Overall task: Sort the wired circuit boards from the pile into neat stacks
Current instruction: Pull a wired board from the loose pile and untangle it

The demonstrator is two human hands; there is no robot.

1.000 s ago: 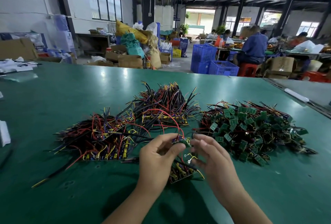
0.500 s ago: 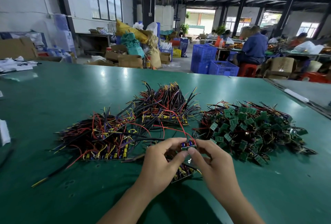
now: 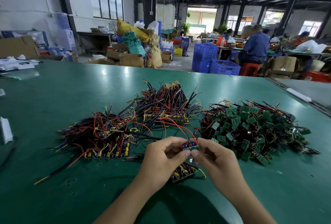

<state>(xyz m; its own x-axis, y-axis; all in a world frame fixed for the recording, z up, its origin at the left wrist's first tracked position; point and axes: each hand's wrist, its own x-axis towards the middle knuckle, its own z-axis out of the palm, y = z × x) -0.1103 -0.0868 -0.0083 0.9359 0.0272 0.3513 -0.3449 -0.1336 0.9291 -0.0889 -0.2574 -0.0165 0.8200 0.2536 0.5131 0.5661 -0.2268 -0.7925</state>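
**Two-Hand Pinch on a Single Wired Board**

The fingertips (image 3: 185, 153) of the left hand (image 3: 161, 159) and those of the right hand (image 3: 215, 159) are curled inward. They pinch one small green circuit board (image 3: 191, 147) from opposite ends. The board is held just above the tabletop, between the two hands, toward the middle of the near edge. Its thin red wires (image 3: 172, 121) arc up and away toward the far edge.

Directly below the hands, a short row of stacked boards (image 3: 184, 171) lies on the green tabletop (image 3: 53, 98). A wider stack of boards (image 3: 103, 137), with black, red and yellow wires, lies to the left of the hands. A second such stack (image 3: 166, 105) lies beyond them, nearer the far edge. The unsorted pile of green boards (image 3: 250, 128) and tangled wires lies toward the right edge, near the right hand.
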